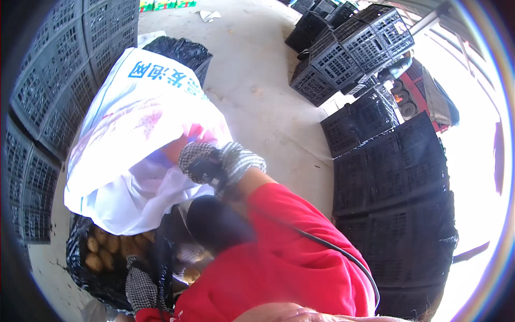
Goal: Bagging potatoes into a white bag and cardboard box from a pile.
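A large white woven sack [132,112] with blue writing stands at the left, its mouth turned towards me. My right hand [174,149] reaches into that mouth, beside pink material [195,131]; its fingers are mostly hidden. A checkered cuff and a dark strapped device [207,170] cover the wrist. Below the sack is a container lined with black plastic [74,249], with several brown, potato-like tubers [100,257] inside. My left hand [130,251], in a checkered cuff, is down among them, blurred against their similar colour; whether it grips one cannot be told.
Black plastic crates [52,68] are stacked along the left. More dark crates [386,177] form a wall on the right, with others [350,52] behind. Another bag-lined black container [181,50] stands behind the sack. White scrap [210,16] lies on the concrete floor; a red truck [418,92] is outside.
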A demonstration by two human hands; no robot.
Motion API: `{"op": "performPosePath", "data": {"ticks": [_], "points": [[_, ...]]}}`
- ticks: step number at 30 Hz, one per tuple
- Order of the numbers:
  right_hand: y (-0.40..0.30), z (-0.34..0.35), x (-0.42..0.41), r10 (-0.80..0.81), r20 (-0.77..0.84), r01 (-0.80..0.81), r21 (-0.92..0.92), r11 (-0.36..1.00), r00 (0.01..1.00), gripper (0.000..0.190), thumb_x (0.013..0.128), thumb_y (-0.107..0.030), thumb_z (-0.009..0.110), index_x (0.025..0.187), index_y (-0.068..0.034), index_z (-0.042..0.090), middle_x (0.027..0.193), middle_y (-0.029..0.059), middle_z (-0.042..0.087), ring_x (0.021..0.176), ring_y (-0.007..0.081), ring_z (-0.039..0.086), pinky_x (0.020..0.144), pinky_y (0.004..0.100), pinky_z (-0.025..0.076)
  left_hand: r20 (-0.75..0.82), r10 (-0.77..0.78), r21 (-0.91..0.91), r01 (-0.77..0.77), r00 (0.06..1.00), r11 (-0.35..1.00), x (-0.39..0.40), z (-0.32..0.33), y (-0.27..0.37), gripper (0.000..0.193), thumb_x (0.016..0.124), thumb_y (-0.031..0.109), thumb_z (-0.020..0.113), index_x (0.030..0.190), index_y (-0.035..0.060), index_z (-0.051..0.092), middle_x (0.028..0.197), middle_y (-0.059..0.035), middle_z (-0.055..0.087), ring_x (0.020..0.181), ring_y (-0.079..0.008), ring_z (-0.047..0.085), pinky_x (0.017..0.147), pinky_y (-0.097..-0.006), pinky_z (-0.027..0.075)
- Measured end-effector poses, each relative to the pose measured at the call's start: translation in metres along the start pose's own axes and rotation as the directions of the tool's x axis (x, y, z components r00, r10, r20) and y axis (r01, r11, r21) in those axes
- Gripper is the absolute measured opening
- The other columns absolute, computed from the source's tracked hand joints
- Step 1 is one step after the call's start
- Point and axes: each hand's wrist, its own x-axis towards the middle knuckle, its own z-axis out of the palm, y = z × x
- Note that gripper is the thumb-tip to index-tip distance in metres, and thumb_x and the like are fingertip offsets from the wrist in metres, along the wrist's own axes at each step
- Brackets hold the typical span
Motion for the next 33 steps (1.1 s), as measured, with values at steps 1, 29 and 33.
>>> {"op": "performPosePath", "data": {"ticks": [1,29,33], "points": [[0.022,0.003,-0.001,0.064,0.034,-0.063,-0.037,0.997,0.997,0.03,0.079,-0.017,0.043,0.106,-0.012,0.054,0.106,0.017,0.052,0.1,0.0302,0.051,0.084,0.0406,0.041,-0.004,-0.021,-0.009,0.021,1.0,1.0,-0.001,-0.001,-0.001,0.054,0.078,0.017,0.055,0.125,0.0055,0.033,0.116,-0.0091,0.047,0.1,-0.0204,0.049,0.084,-0.0292,0.043],[-0.174,-0.144,-0.049,-0.556,-0.306,0.571,0.718,0.399,0.773,0.018,0.077,-0.006,0.049,0.094,-0.008,0.052,0.089,0.013,0.056,0.082,0.0286,0.056,0.073,0.0349,0.044,-0.324,0.391,-0.904,-0.404,0.861,0.14,-0.206,-0.157,0.225,0.077,0.059,0.005,0.073,0.123,0.0045,0.03,0.112,-0.009,0.046,0.1,-0.0217,0.05,0.084,-0.0342,0.045],[-0.207,-0.161,-0.071,-0.613,-0.298,0.547,0.794,0.266,0.731,0.015,0.076,-0.009,0.049,0.09,-0.009,0.053,0.084,0.0132,0.057,0.079,0.0309,0.055,0.072,0.0375,0.044,-0.318,0.361,-0.901,-0.398,0.877,0.174,-0.232,-0.144,0.23,0.081,0.054,-0.003,0.073,0.123,0.0058,0.031,0.115,-0.008,0.044,0.102,-0.02,0.049,0.086,-0.0338,0.043]]}}
